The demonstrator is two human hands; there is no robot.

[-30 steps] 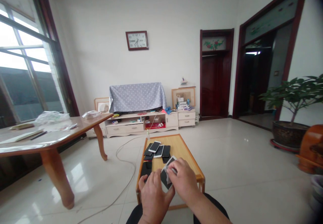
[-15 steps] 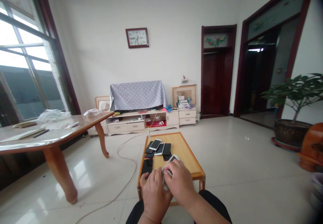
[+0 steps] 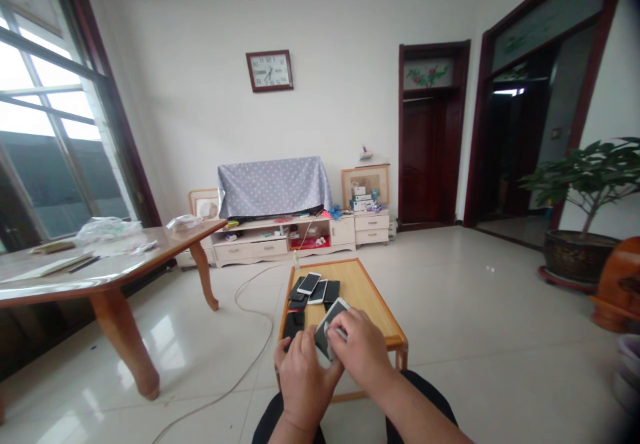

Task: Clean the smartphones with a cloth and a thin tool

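Observation:
My left hand [image 3: 303, 379] grips the near end of a phone [image 3: 330, 321] with a dark screen and pale rim, tilted over the small wooden table [image 3: 373, 304]. My right hand [image 3: 364, 351] pinches a small pale cloth [image 3: 332, 335] against the phone's screen. Several more phones [image 3: 314, 287], white and black, lie in a cluster at the far left of the table. A black phone [image 3: 293, 324] lies flat just left of my left hand.
A larger wooden table [image 3: 100, 274] with bags and papers stands at the left. A white cable [image 3: 250, 337] trails over the tiled floor to a low TV cabinet [image 3: 280, 237] at the far wall. A potted plant [image 3: 583, 231] stands at the right.
The view has drifted slightly. My right hand has slid the cloth a little along the phone's screen, and the phone has tipped, showing more of its dark screen than half a second ago.

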